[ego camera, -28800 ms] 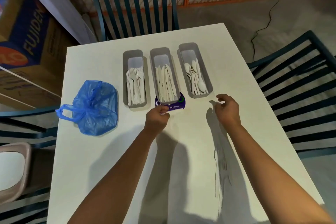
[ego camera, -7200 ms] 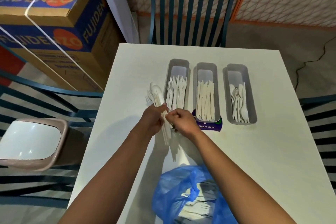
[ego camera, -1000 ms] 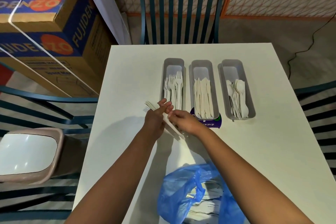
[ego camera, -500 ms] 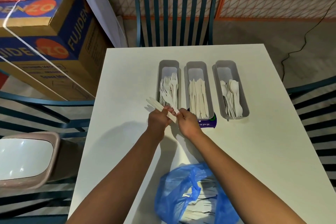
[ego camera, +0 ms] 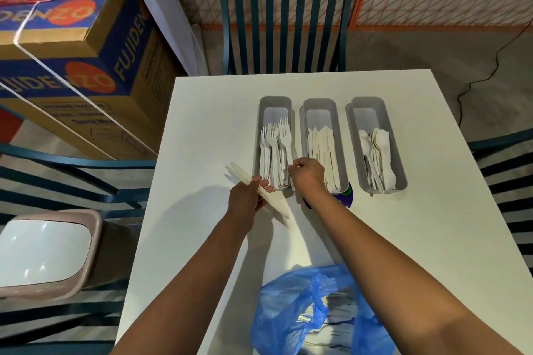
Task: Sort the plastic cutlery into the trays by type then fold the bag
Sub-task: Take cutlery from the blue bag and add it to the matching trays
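Observation:
Three grey trays stand side by side on the white table (ego camera: 403, 239): the left tray (ego camera: 275, 104) holds forks, the middle tray (ego camera: 319, 106) knives, the right tray (ego camera: 368, 104) spoons. My left hand (ego camera: 245, 199) grips a bundle of white knives (ego camera: 277, 204) just left of the fork tray's near end. My right hand (ego camera: 307, 174) pinches the handle of a white fork (ego camera: 285, 138) that lies in the left tray. The blue plastic bag (ego camera: 302, 311) lies open at the table's near edge with more cutlery inside.
A purple label (ego camera: 344, 196) peeks out under the middle tray. Teal chairs stand at the far side (ego camera: 285, 26), the left (ego camera: 72, 170) and the right (ego camera: 504, 170). A pink-rimmed bin (ego camera: 43, 251) and stacked cardboard boxes (ego camera: 72, 72) are on the left.
My right hand has left the bundle and moved up to the fork tray with a fork. My left hand still holds the remaining cutlery in the same place.

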Available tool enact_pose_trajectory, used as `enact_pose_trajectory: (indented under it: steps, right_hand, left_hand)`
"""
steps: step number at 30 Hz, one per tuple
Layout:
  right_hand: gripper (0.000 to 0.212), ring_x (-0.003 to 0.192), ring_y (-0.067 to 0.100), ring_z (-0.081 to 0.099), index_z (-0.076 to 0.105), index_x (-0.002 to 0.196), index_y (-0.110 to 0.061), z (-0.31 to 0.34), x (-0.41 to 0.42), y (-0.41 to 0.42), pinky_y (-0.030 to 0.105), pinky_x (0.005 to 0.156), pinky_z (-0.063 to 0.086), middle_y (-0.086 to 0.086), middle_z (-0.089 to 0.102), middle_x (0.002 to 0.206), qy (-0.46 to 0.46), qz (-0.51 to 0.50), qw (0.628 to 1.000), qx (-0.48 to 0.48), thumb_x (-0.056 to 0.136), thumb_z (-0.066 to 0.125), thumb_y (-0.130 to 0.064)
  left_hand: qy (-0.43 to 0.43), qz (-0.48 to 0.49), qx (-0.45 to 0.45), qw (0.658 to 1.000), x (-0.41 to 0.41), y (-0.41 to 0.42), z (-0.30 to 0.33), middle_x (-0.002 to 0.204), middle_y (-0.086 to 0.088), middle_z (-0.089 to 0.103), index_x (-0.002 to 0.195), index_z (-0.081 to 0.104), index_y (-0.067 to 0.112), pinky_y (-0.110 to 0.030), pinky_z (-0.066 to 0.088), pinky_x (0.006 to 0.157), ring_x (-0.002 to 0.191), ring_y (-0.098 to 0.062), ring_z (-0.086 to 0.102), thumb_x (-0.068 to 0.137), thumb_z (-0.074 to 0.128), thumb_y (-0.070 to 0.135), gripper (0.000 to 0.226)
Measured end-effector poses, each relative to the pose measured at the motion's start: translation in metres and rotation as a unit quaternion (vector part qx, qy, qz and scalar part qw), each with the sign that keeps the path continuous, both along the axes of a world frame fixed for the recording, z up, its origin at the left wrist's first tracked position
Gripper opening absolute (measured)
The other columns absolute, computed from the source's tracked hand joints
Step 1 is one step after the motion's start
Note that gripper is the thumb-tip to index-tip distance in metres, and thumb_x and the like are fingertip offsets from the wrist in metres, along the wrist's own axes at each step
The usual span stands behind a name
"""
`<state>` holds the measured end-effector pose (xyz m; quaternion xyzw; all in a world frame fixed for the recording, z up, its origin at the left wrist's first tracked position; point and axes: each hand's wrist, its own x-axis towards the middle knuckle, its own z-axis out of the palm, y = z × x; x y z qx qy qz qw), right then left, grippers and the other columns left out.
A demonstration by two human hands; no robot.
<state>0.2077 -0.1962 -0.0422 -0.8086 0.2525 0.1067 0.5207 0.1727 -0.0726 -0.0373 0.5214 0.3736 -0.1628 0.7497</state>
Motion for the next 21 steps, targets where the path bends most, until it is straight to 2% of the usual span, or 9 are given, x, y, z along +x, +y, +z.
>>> enact_pose_trajectory:
  steps: [2,4,5,9,12,14,16,19,21]
  right_hand:
    - [0.014,0.069,0.019,0.050,0.065,0.081,0.003,-0.002,0.008,0.003,0.022,0.047,0.033,0.016,0.058,0.078,0.001,0.024,1.000,-0.016,0.088,0.055,-0.003]
    - [0.028,0.055,0.016,0.041,0.048,0.060,-0.006,-0.005,0.017,0.006,0.017,0.042,0.032,0.007,0.045,0.063,0.007,0.038,0.999,-0.029,0.087,0.055,-0.003]
    - [0.033,0.051,0.014,0.038,0.042,0.057,-0.008,-0.005,0.021,0.008,0.017,0.044,0.034,0.004,0.040,0.059,0.010,0.041,0.999,-0.030,0.086,0.056,-0.003]
    - [0.035,0.060,0.026,0.056,0.043,0.057,-0.012,-0.007,0.034,0.014,0.032,0.065,0.052,0.006,0.052,0.065,0.043,0.035,0.998,-0.021,0.085,0.064,-0.009]
    - [0.032,0.062,0.029,0.062,0.046,0.060,-0.011,-0.006,0.036,0.016,0.039,0.072,0.058,0.014,0.061,0.069,0.056,0.050,0.997,-0.037,0.081,0.070,-0.010]
    - [0.028,0.072,0.032,0.067,0.049,0.062,-0.010,-0.005,0.035,0.016,0.041,0.075,0.058,0.018,0.065,0.076,0.056,0.077,0.994,-0.062,0.078,0.073,-0.011]
    - [0.017,0.078,0.031,0.067,0.055,0.074,-0.007,-0.001,0.032,0.015,0.036,0.073,0.057,0.016,0.065,0.085,0.054,0.093,0.991,-0.073,0.078,0.072,-0.011]
    - [0.016,0.063,0.021,0.059,0.060,0.097,-0.004,0.005,0.022,0.014,0.027,0.061,0.050,0.009,0.061,0.086,0.026,0.091,0.994,-0.061,0.083,0.065,-0.011]
    - [0.008,0.055,0.013,0.055,0.061,0.089,-0.007,0.011,0.009,0.017,0.025,0.058,0.048,0.003,0.059,0.072,0.009,0.091,0.996,-0.023,0.087,0.060,-0.015]
  left_hand:
    - [0.002,-0.001,0.000,1.000,0.002,0.003,-0.003,0.076,-0.004,0.062,0.091,0.058,0.009,-0.026,0.053,0.066,0.062,-0.014,0.060,0.094,0.045,0.001,0.015]
    - [0.005,-0.004,0.000,1.000,0.004,0.005,-0.005,0.070,-0.002,0.062,0.087,0.058,0.009,-0.025,0.052,0.065,0.059,-0.014,0.059,0.094,0.044,0.001,0.017]
    - [0.004,-0.009,0.002,1.000,0.005,0.006,-0.006,0.065,-0.001,0.062,0.084,0.057,0.009,-0.024,0.052,0.064,0.057,-0.013,0.059,0.094,0.044,0.002,0.018]
    - [0.001,-0.026,0.005,1.000,0.007,0.009,-0.008,0.070,-0.003,0.061,0.087,0.056,0.008,-0.026,0.051,0.067,0.063,-0.016,0.058,0.094,0.044,0.003,0.015]
    - [-0.009,-0.055,0.012,0.998,0.008,0.010,-0.012,0.078,-0.003,0.062,0.090,0.059,0.008,-0.025,0.050,0.068,0.068,-0.016,0.060,0.096,0.047,0.011,0.014]
    - [-0.012,-0.061,0.012,0.998,0.008,0.009,-0.010,0.080,-0.001,0.064,0.090,0.060,0.009,-0.026,0.050,0.071,0.068,-0.016,0.060,0.096,0.048,0.013,0.015]
    - [-0.011,-0.052,0.007,0.999,0.009,0.008,-0.010,0.078,0.000,0.065,0.086,0.061,0.011,-0.028,0.051,0.074,0.069,-0.016,0.060,0.096,0.049,0.012,0.016]
    - [-0.019,-0.062,-0.005,0.998,0.009,0.007,-0.010,0.077,-0.001,0.063,0.084,0.062,0.011,-0.028,0.051,0.072,0.066,-0.015,0.059,0.096,0.049,0.014,0.017]
    - [-0.026,-0.078,-0.005,0.997,0.009,0.006,-0.010,0.074,-0.002,0.062,0.083,0.062,0.012,-0.028,0.053,0.071,0.065,-0.014,0.060,0.096,0.051,0.019,0.019]
